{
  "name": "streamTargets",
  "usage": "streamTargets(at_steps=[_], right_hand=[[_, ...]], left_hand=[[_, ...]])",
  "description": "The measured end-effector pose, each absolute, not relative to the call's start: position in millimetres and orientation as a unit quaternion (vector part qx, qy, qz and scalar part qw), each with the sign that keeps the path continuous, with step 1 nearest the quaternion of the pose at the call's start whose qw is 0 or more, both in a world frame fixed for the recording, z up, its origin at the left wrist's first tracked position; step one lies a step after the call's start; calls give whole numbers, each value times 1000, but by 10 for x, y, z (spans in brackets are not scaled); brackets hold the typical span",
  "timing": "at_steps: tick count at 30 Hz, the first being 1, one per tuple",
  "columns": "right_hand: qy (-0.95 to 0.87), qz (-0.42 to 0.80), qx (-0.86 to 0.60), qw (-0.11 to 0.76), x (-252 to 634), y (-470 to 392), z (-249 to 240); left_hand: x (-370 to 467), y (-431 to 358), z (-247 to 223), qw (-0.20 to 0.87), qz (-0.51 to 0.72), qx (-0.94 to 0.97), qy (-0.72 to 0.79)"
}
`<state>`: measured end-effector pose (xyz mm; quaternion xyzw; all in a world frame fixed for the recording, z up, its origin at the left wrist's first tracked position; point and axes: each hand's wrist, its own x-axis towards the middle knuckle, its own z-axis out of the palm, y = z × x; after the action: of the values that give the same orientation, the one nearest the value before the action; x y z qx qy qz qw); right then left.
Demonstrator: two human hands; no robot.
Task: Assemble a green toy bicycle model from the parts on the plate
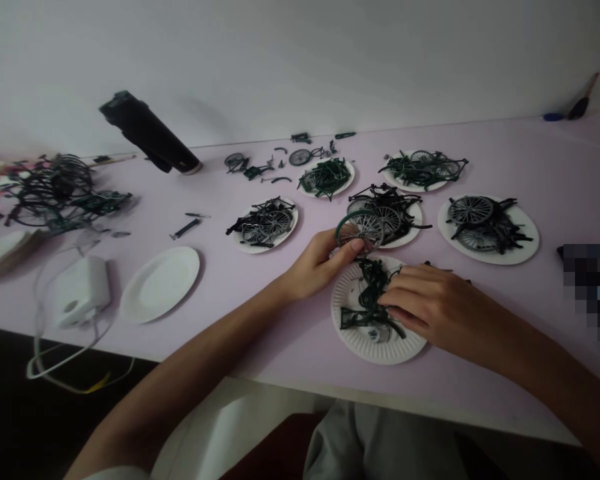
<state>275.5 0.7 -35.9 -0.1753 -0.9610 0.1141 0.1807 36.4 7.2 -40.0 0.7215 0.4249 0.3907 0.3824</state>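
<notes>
Left hand (325, 263) pinches a grey spoked plastic wheel (364, 230) beyond the round white paper plate (367, 352), where right hand (430, 300), grip hidden, apparently picks at thin dark-green plastic parts (371, 288), needing delicacy.

A small grey wheel (364, 233) with thin spokes (green along its upper left edge) tilts just right of the frame's centre. Below it, dark green parts (367, 295) lie jumbled.

Head-worn view, facing forward and down, hands (425, 300) near, table (280, 347) below
</notes>
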Motion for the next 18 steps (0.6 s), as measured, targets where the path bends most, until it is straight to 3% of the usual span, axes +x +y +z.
streamTargets(at_steps=[10, 18], right_hand=[[-953, 117, -177, 218, 2739, -15, -277], [-968, 98, -132, 192, 2669, -84, -390]], left_hand=[[355, 72, -404, 382, 381, 729, 422], [355, 77, -439, 397, 383, 731, 401]])
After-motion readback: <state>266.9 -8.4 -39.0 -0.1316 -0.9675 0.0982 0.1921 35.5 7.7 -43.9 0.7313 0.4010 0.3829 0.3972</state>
